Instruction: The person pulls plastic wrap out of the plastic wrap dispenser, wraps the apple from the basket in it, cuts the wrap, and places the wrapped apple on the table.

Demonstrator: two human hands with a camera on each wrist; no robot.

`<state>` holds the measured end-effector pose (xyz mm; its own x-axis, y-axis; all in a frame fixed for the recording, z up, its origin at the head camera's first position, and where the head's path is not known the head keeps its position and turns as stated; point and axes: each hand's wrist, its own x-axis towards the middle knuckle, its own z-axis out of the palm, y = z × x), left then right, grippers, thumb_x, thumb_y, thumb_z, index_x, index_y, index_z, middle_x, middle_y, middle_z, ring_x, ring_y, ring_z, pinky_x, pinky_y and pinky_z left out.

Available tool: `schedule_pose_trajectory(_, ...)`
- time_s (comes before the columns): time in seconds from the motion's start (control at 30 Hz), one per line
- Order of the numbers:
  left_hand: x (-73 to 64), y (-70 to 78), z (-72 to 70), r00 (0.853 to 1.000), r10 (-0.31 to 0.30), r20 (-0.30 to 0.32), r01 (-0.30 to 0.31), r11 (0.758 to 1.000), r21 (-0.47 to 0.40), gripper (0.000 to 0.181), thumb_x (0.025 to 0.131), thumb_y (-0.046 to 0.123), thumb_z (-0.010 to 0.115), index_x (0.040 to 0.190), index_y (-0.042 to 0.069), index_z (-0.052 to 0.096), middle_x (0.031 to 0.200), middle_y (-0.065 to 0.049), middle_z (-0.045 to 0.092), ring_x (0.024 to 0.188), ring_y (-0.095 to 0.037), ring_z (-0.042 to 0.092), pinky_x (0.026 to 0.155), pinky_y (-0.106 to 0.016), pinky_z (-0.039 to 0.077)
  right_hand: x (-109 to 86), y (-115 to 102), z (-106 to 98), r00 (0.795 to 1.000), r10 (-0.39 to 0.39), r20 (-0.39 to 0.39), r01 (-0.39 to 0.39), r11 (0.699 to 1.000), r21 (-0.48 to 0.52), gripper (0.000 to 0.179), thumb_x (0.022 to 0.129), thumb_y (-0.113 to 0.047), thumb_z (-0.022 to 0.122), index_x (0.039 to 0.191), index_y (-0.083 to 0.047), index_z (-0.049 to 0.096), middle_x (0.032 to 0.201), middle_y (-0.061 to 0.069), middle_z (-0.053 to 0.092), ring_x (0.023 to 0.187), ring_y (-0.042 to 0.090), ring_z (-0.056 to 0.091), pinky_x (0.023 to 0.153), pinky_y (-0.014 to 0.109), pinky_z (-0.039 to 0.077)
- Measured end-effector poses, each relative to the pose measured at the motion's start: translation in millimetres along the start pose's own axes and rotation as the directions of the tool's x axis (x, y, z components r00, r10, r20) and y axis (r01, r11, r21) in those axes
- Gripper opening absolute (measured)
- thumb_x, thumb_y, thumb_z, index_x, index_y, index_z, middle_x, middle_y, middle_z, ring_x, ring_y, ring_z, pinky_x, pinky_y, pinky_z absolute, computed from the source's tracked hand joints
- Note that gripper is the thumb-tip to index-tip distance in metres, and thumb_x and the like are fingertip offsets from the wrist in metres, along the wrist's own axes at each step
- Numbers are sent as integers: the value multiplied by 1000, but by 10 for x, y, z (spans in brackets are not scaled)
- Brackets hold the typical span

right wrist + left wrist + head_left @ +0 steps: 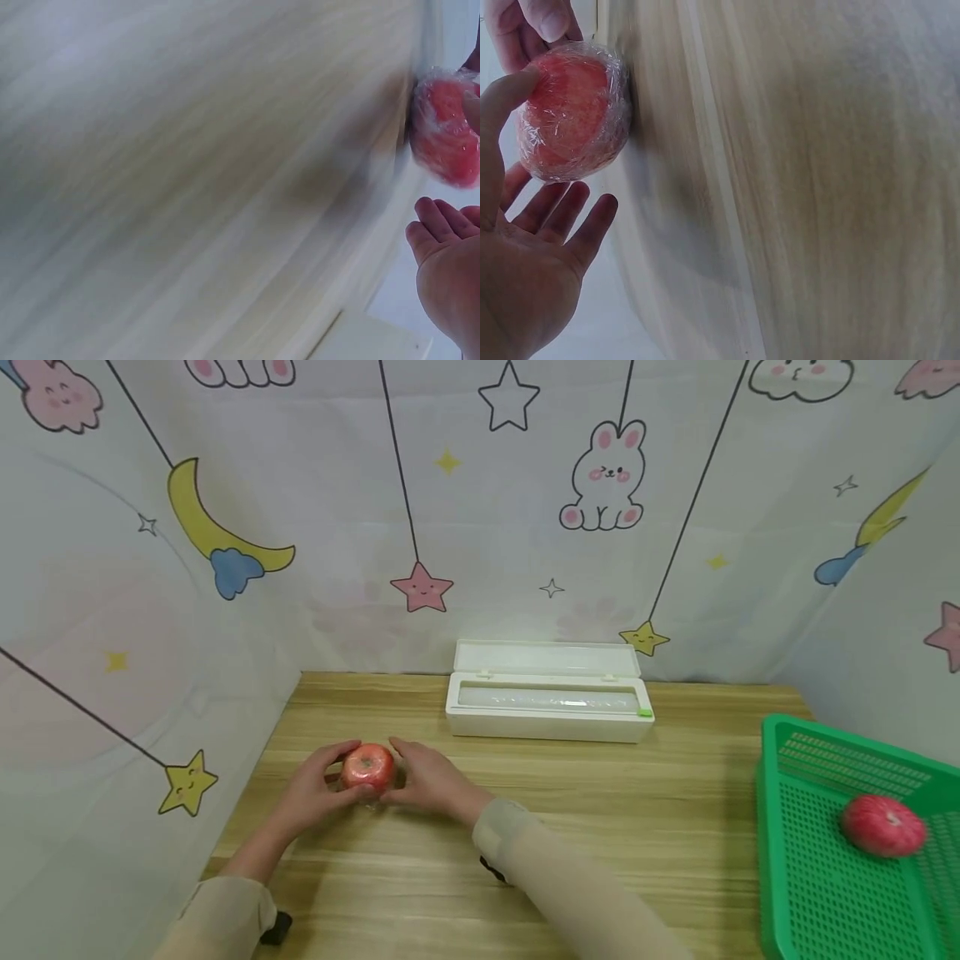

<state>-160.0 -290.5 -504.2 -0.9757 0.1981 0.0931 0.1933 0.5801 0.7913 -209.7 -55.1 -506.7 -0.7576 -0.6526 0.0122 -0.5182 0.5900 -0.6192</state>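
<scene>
A red apple wrapped in clear cling film sits on the wooden table between both hands. My left hand holds it from the left, thumb on the near side and index finger behind; in the left wrist view the thumb presses the wrapped apple while the other fingers spread out below it. At the apple's right side is my right hand, its thumb close to the film at the front. The right wrist view shows this hand's loosely extended fingers apart from the apple.
A white cling film dispenser stands at the table's back with its lid up, a film roll inside and a green slider at its right end. To the right, a green plastic basket holds a pinkish-red round item. Patterned curtains enclose the table.
</scene>
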Motion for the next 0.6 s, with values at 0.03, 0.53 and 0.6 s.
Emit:
schedule_pose_trajectory(0.03, 5, 4, 2, 1000, 1, 3, -1, 1000, 11, 77, 90, 20, 89, 152, -5, 50, 150, -26, 55, 138, -45, 53, 104, -61, 55, -22, 14, -23, 1000, 1, 2, -1, 1000, -6, 94, 93, -42, 84, 165, -5, 36, 164, 12, 48, 152, 27, 46, 124, 39, 38)
schedule_pose_trajectory(0.53, 112, 195, -1, 998, 52, -27, -46, 982, 184, 78, 89, 21, 90, 153, -1, 52, 151, -28, 54, 140, -50, 49, 110, -71, 45, -404, 188, -497, 1000, 24, 14, -24, 999, -49, 87, 96, -39, 82, 165, -10, 39, 165, 9, 47, 151, 26, 46, 124, 39, 39)
schedule_pose_trajectory(0.6, 142, 241, 11, 998, 57, -26, -51, 979, 198, 77, 90, 26, 89, 154, 3, 53, 152, -26, 54, 141, -50, 48, 109, -72, 44, -461, 210, -566, 1000, 26, 16, -25, 999, -43, 86, 96, -38, 81, 165, -10, 39, 165, 9, 47, 151, 27, 47, 124, 39, 39)
